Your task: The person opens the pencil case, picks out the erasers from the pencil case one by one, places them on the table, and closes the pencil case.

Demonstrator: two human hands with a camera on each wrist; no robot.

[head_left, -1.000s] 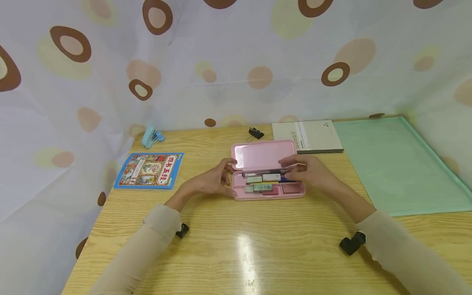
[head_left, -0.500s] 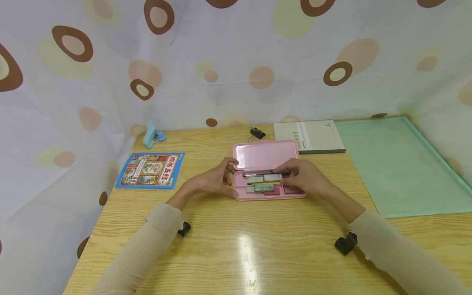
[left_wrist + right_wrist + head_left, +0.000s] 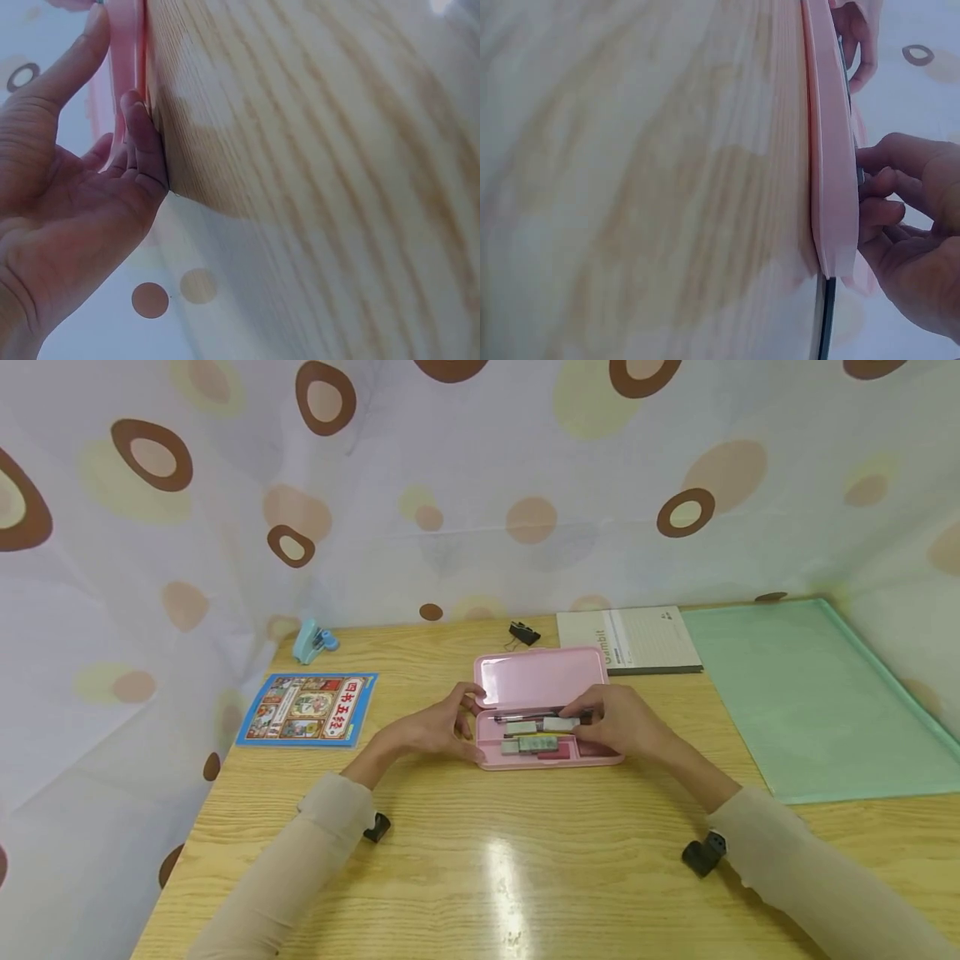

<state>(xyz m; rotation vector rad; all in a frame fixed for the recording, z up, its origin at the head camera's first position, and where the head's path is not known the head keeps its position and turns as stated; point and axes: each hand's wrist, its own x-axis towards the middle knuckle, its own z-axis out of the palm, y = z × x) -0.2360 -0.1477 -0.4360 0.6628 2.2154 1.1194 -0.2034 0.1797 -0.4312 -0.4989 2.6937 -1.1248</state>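
An open pink pencil case [image 3: 540, 677] lies on the wooden table, its lid tipped back. My left hand [image 3: 431, 727] holds its left end, thumb at the front corner and fingers by the hinge; in the left wrist view the left hand [image 3: 82, 187] spans that end. With thumb and forefinger my right hand [image 3: 626, 718] pinches a white eraser [image 3: 558, 724], slightly tilted in the back compartment. Beside it are a pale green eraser [image 3: 521, 727] and pens [image 3: 513, 717]. A marbled green block [image 3: 538, 743] and a red piece [image 3: 553, 752] lie in front.
Behind the case are a black binder clip [image 3: 524, 632] and a beige notebook [image 3: 652, 639]. At left lie a blue-edged booklet [image 3: 309, 710] and a light blue stapler-like item [image 3: 313, 642]. A pale green mat [image 3: 832, 702] covers the right side. A patterned curtain [image 3: 480, 485] surrounds the table.
My right hand has moved left and down into the case, and its fingers have closed on the white eraser, which now tilts a little. The left hand stays at the case's end.
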